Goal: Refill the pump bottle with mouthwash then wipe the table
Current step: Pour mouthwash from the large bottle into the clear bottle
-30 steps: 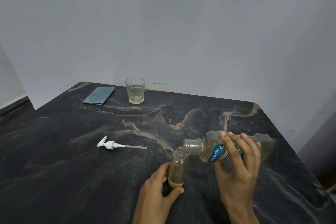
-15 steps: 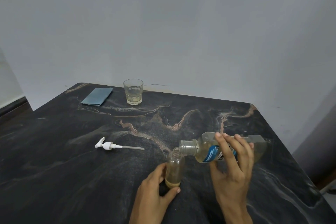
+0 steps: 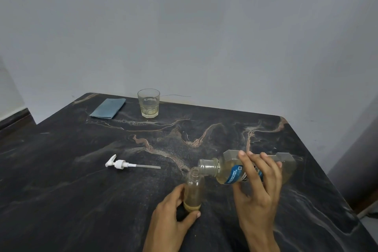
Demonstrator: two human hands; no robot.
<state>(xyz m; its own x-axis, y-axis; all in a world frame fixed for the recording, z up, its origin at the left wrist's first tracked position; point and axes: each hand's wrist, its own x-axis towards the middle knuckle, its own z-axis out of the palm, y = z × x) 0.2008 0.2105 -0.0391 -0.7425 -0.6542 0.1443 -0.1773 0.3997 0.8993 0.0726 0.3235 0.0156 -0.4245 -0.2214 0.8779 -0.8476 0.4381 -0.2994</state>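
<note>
A small clear pump bottle point(image 3: 194, 189) stands upright on the dark marble table point(image 3: 81, 190), uncapped, with a thin layer of yellowish liquid at its bottom. My left hand point(image 3: 173, 221) grips its base. My right hand point(image 3: 257, 188) holds the large mouthwash bottle point(image 3: 227, 170) tipped on its side, its open mouth touching the small bottle's neck. The mouthwash bottle carries a blue label and pale yellow liquid. The white pump head point(image 3: 122, 164) with its dip tube lies flat on the table to the left.
A drinking glass point(image 3: 148, 103) with a little pale liquid stands at the table's far edge. A folded blue cloth point(image 3: 108, 108) lies to its left. A grey wall rises behind the table. The table's right edge drops away near the mouthwash bottle.
Both hands and both bottles keep their pose, mouth against neck. The view has shifted slightly. I cannot see the liquid level in the small bottle changing.
</note>
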